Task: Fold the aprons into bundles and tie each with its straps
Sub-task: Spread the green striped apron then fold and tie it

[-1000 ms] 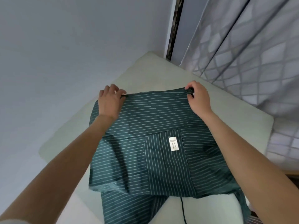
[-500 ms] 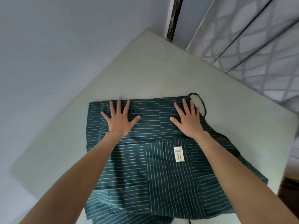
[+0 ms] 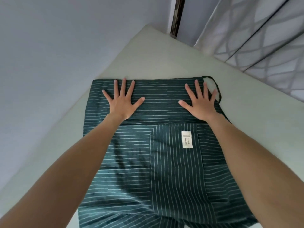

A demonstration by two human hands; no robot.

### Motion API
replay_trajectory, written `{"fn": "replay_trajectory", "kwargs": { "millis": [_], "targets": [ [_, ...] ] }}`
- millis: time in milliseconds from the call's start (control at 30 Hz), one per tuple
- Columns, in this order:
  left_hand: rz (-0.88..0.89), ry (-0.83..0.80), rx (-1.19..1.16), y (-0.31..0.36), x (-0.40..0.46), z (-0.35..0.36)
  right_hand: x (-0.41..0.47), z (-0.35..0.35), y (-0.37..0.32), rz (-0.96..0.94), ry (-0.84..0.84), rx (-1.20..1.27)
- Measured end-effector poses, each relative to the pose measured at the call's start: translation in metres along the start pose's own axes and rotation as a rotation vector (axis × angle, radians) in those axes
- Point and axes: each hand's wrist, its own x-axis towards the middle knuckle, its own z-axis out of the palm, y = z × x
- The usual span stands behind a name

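Note:
A dark green apron with thin white stripes lies spread on the pale table. Its far end is folded over into a flat band. A front pocket carries a white label. My left hand presses flat on the left of the folded band, fingers spread. My right hand presses flat on the right of the band, fingers spread too. A thin dark strap loops out from the far right corner, just past my right fingertips. The near end of the apron hangs over the table's front edge.
A grey wall runs close along the table's left side. Patterned grey curtains hang behind the table at the right. Bare tabletop lies beyond the apron and to its right.
A second ago both hands pinched the apron's far corners in the air. They laid the fold down, let go and flattened on it, then slid outward toward the band's ends.

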Motion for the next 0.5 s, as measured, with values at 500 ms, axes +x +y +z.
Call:
{"fn": "replay_trajectory", "kwargs": {
  "millis": [500],
  "targets": [
    [0.619,-0.029,-0.451,0.17,-0.231,-0.022,-0.315,0.032,0.076,0.409,0.711,0.373]
  ]
}}
